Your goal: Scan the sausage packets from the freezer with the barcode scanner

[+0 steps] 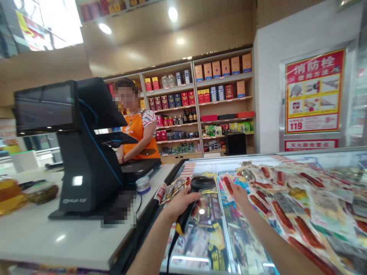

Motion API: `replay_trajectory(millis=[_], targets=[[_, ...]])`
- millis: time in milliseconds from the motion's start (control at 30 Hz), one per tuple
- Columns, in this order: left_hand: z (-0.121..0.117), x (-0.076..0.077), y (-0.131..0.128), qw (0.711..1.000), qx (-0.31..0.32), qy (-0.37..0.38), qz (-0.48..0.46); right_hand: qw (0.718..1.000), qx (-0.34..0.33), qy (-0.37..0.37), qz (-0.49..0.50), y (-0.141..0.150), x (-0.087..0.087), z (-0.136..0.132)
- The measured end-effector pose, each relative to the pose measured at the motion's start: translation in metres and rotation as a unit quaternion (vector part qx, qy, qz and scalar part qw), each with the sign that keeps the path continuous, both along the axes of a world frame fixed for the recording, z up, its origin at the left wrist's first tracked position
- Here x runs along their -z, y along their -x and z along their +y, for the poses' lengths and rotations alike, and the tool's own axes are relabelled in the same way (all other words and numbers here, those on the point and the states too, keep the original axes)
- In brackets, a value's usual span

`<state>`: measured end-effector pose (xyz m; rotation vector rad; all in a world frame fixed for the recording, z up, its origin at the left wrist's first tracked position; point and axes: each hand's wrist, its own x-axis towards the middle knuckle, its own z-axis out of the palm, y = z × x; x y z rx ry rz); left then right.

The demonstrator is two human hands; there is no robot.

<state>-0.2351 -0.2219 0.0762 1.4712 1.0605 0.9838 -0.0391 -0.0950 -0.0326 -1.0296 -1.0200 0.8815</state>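
Wrapped around the handle of a black barcode scanner point(203, 182) is my left hand point(183, 200). The scanner has a yellow tip at its lower end, and a black cable runs down from it. Between the fingers of my right hand point(240, 194) is a clear vacuum pack with a red-brown sausage point(227, 185), held upright just right of the scanner's head. Under both hands lies the glass top of a display case point(197, 263), with packaged snacks showing through. To the right, many packaged sausages point(282, 217) are spread in a pile.
A black cash register point(88, 164) stands on the white counter point(37, 236) at left. Small snack packs point(175, 189) lie left of the scanner, near a round tape-like container point(142, 185). A person in an orange apron point(137, 131) stands behind the counter, before shelves of boxes point(174, 100).
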Motion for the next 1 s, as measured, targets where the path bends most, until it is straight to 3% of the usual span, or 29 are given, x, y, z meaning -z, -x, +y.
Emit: replay_trajectory(millis=[233,500,700,867,1000], targets=[[0.002,-0.001,-0.002,0.999,-0.022,0.006,0.048,1.000,-0.010,0.020,0.006,0.000,-0.001,0.001],[0.015,0.012,0.004,0.998,-0.027,-0.017,0.053,0.999,-0.012,0.031,0.023,0.000,-0.004,-0.003],[0.016,0.014,0.006,0.998,-0.004,-0.022,0.063,0.999,-0.017,0.025,0.029,0.000,-0.009,-0.006],[0.016,0.012,0.012,0.998,-0.062,-0.012,0.028,0.994,0.034,0.043,-0.096,-0.006,-0.006,-0.005],[0.012,0.010,0.037,0.987,-0.161,0.009,0.005,0.950,0.095,0.094,-0.284,-0.003,-0.005,0.005]])
